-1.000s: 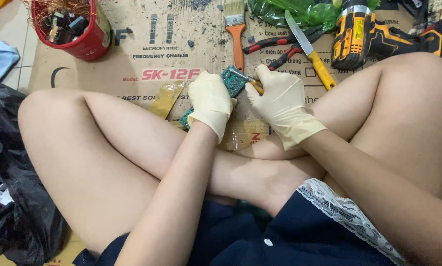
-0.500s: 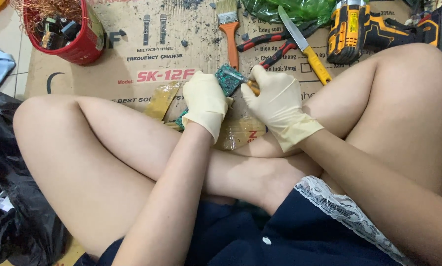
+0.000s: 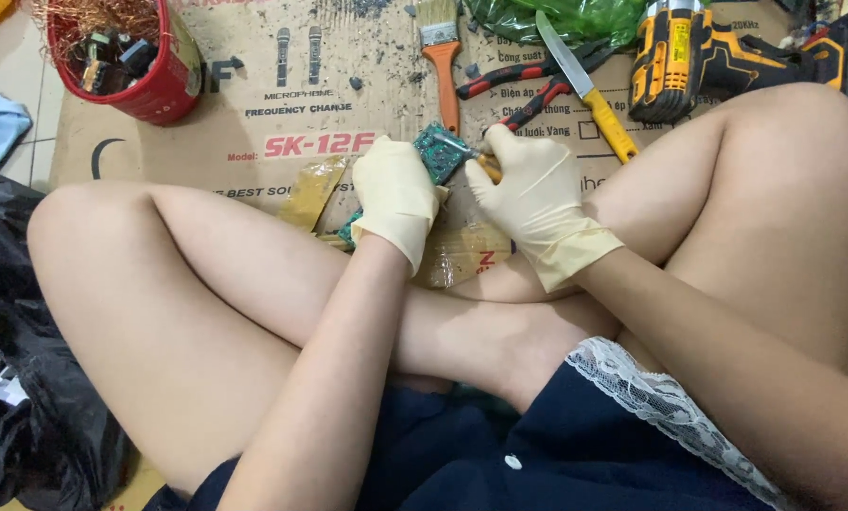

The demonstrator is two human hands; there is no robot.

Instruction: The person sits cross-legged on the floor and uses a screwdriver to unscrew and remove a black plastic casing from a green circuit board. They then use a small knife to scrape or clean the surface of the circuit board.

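I sit cross-legged on flattened cardboard [image 3: 282, 95]. Both hands wear cream rubber gloves. My left hand [image 3: 397, 197] grips a green circuit board [image 3: 436, 151] and holds it down on the cardboard in front of my shins. My right hand [image 3: 528, 194] is closed on a small tool with an orange handle [image 3: 485, 163], whose metal tip rests on the board's top edge. The palms hide most of the board and most of the tool.
A red basket [image 3: 149, 71] of copper wire and parts stands far left. An orange-handled brush [image 3: 440, 52], red-handled pliers [image 3: 523, 80], a yellow-handled knife [image 3: 585, 85] and a yellow-black drill [image 3: 698, 52] lie beyond my hands. Black cloth [image 3: 17, 378] is heaped at left.
The view has shifted slightly. Both hands stay on the board, and the tool tip has moved a little along the board's upper edge.
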